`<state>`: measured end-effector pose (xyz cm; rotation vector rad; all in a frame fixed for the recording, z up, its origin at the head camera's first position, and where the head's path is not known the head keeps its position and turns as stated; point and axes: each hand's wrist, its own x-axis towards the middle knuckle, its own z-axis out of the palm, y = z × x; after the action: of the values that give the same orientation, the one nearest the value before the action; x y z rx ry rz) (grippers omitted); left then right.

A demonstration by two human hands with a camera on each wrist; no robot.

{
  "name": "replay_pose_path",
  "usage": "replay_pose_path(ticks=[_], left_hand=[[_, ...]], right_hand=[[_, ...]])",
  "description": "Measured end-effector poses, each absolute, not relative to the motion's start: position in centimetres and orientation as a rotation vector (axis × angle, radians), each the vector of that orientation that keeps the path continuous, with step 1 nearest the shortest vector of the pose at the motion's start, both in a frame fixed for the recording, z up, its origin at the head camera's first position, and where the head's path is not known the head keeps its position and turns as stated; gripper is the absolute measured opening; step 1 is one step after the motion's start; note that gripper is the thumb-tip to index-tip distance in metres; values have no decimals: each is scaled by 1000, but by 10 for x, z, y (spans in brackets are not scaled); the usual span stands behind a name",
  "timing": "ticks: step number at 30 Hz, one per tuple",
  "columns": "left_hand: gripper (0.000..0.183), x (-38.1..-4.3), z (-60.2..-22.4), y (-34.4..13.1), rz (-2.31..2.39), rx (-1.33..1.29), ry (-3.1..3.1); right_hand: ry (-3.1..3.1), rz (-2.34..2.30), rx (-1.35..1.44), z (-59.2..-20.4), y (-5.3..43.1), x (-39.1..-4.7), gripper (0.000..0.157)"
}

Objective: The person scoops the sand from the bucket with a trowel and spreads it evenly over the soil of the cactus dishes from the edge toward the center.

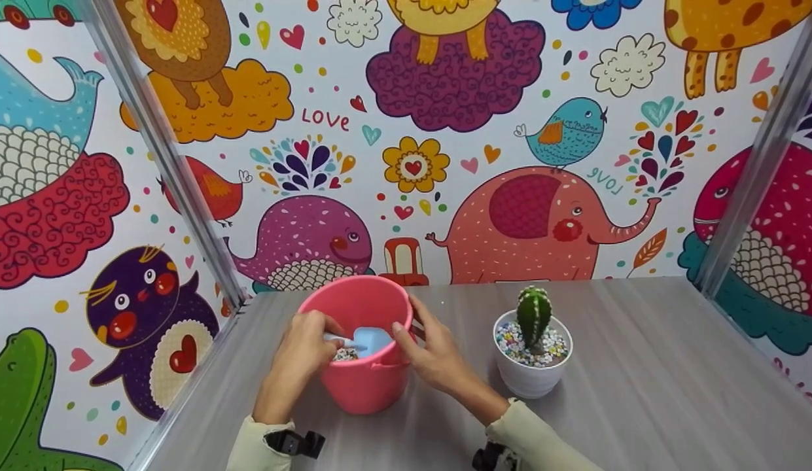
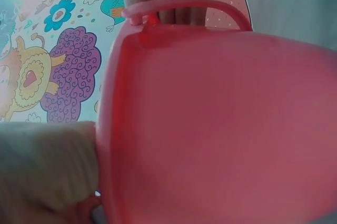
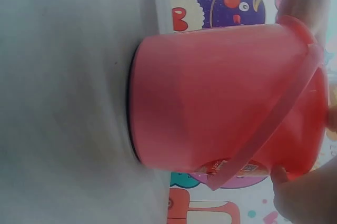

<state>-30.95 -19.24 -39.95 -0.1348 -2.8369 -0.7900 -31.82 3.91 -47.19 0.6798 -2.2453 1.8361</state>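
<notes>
A pink bucket [image 1: 366, 390] with a pink handle stands on the table, slightly tilted. Inside it lie a light blue toy shovel [image 1: 373, 341] and some small coloured pebbles [image 1: 345, 354]. My left hand [image 1: 301, 353] reaches over the near left rim and pinches the shovel's handle. On the right side, my right hand [image 1: 438, 356] grips the rim, thumb toward me and fingers round the far side. The left wrist view is mostly filled by the bucket's wall [image 2: 221, 124]. In the right wrist view the right thumb [image 3: 281, 179] presses near the rim.
Right of the bucket stands a white pot [image 1: 531, 379] holding a green cactus [image 1: 534, 316] and coloured pebbles. Cartoon-patterned panels [image 1: 340, 78] with metal corner posts enclose the grey wood-grain table [image 1: 654, 379] at the back and sides.
</notes>
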Motion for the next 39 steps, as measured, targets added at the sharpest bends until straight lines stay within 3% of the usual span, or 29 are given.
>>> replay_pose_path(ticks=[20, 39], left_hand=[[12, -318, -382, -169, -43, -2, -3128], [13, -345, -399, -193, -184, -513, -3080]], right_hand=[[-2222, 2062, 624, -467, 35, -317, 81], [-2166, 2138, 625, -469, 39, -318, 80]])
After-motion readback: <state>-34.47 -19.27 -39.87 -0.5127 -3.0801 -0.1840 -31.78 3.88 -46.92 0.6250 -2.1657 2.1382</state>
